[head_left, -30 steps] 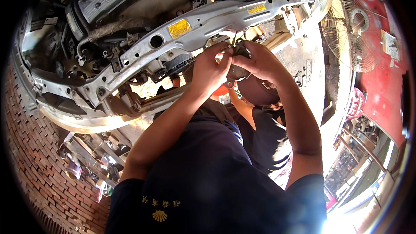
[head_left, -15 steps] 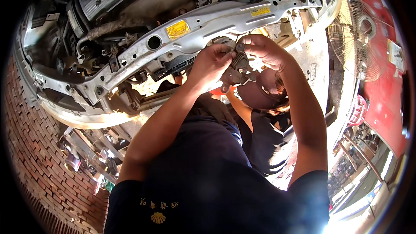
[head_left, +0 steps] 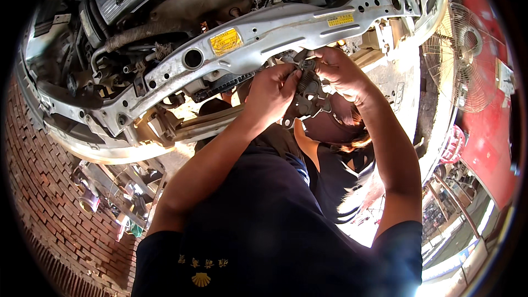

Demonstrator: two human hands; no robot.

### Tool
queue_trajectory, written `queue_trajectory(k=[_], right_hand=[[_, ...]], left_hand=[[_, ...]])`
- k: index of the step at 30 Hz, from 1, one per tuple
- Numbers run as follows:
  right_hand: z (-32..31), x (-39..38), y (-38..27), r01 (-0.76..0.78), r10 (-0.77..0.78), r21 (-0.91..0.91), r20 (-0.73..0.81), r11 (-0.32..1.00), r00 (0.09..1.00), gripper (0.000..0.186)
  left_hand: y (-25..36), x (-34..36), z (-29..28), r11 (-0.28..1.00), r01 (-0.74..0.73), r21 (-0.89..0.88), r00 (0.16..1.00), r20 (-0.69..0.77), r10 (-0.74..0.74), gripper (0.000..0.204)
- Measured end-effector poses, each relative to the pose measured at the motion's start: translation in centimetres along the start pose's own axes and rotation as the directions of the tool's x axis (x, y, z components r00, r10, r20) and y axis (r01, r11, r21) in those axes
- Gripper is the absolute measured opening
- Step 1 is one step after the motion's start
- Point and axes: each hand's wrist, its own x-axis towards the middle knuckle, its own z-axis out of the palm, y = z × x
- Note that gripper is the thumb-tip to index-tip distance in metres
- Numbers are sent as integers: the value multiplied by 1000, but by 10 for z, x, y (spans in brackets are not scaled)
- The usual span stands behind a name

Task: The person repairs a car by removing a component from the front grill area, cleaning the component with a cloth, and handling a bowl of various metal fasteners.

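Observation:
A dark metal hood latch (head_left: 309, 98) with a coiled spring hangs between my two hands, just below the silver front crossbar (head_left: 275, 33) of a car. My left hand (head_left: 273, 92) pinches the latch's left side between thumb and fingers. On its upper right side, my right hand (head_left: 340, 74) has its fingers curled against it near the bar's lower edge. My right fingertips are partly hidden behind the latch. Whether the latch touches the bar I cannot tell.
Another person in a dark cap (head_left: 330, 124) crouches right below the latch, one arm raised. Behind the crossbar lies the engine bay with a ribbed hose (head_left: 144, 32). A wire-cage fan (head_left: 461, 58) stands at the right beside a red panel (head_left: 487, 143). Brick paving (head_left: 49, 187) lies at left.
Both hands and the latch have shifted slightly in the view, and the latch has turned, showing more of its face. The right hand's fingers have moved along its top. Both hands keep their hold.

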Motion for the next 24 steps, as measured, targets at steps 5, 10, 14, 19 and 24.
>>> queue_trajectory(k=[5, 10, 14, 19, 24], right_hand=[[7, -1, 13, 38, -31, 122, -59, 992, 998, 29], [9, -1, 13, 48, -39, 161, -59, 986, 997, 31], [13, -6, 9, -2, 18, 204, -76, 979, 997, 34], [39, -33, 3, 10, 89, 456, -195, 890, 977, 32], [46, -48, 10, -5, 59, 516, -89, 856, 994, 17]], left_hand=[[14, -1, -5, 994, 32, 107, 994, 104, -43, 19], [9, 0, -5, 992, 32, 118, 995, 94, -43, 21], [5, -1, -3, 999, 31, -23, 998, 50, -30, 20], [14, -16, -13, 953, 146, -265, 989, 6, -149, 28], [27, -38, -37, 894, 247, -374, 969, 115, -220, 36]])
